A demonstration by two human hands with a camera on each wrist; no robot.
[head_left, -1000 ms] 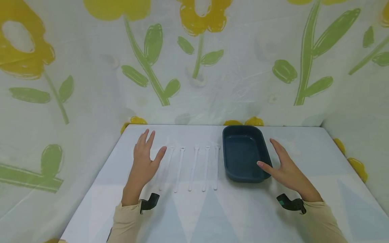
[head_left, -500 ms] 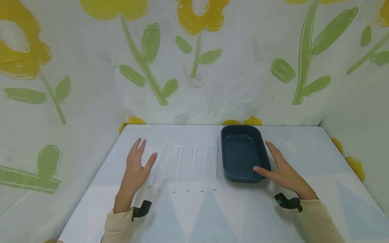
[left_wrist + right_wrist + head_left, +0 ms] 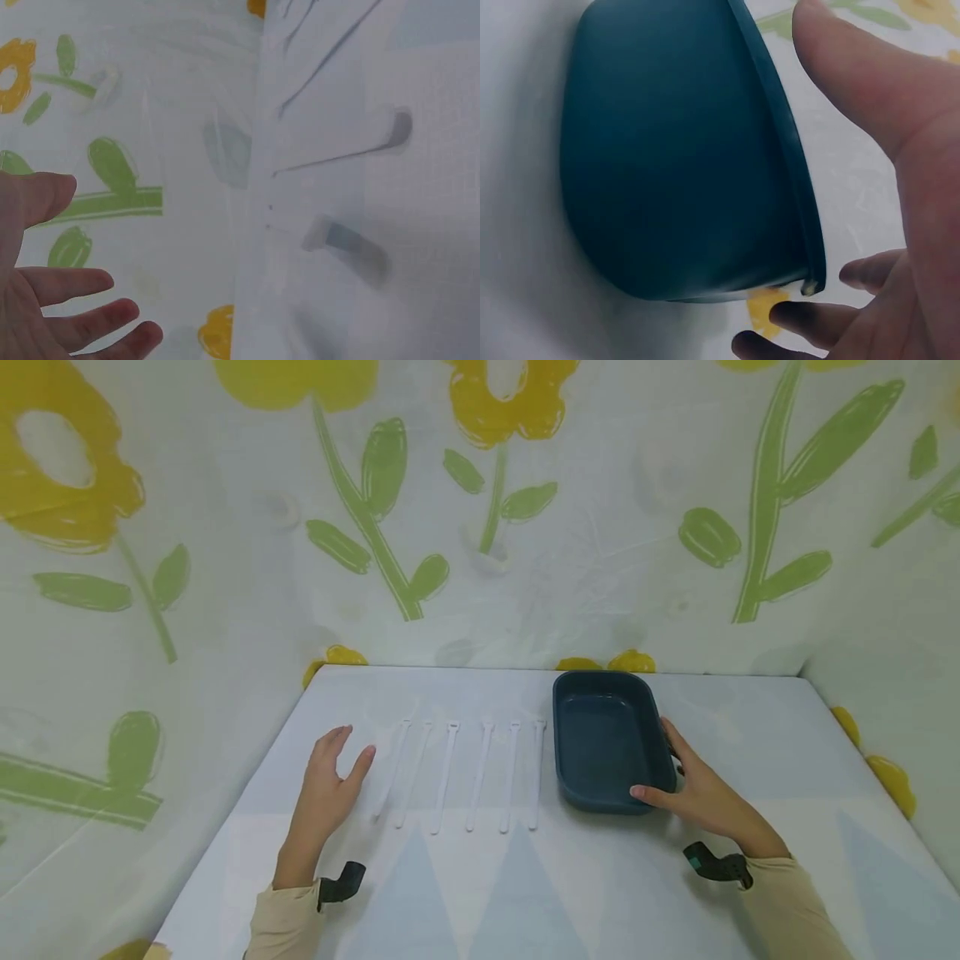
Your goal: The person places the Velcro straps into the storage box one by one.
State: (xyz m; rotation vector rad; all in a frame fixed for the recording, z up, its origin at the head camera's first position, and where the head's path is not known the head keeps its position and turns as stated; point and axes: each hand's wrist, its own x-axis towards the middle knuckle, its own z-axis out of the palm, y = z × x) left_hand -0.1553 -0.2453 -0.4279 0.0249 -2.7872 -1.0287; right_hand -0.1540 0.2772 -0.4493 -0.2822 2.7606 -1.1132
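Observation:
Several thin white sticks with small flat heads, the rightmost stick [image 3: 536, 777] among them, lie side by side on the table. Left of the row, the left hand [image 3: 326, 789] hovers with fingers apart and holds nothing; its spread fingers [image 3: 82, 285] show in the left wrist view. Right of the sticks stands a dark blue rectangular dish [image 3: 611, 752], with nothing in it. The right hand [image 3: 708, 797] is at its right side, thumb over the near right rim, fingers along the outer side. In the right wrist view, the hand [image 3: 930, 180] is spread beside the dish [image 3: 667, 150]; contact cannot be told.
The white table [image 3: 630, 893] has pale blue triangles on its surface. Behind and at both sides hangs a pale cloth [image 3: 585, 568] with yellow flowers and green leaves. Each wrist carries a black camera mount, one [image 3: 342, 882] on the left.
The left hand has moved left and toward the near side, uncovering the leftmost sticks. The right hand has come lower and closer to the dish, its thumb now by the near right rim.

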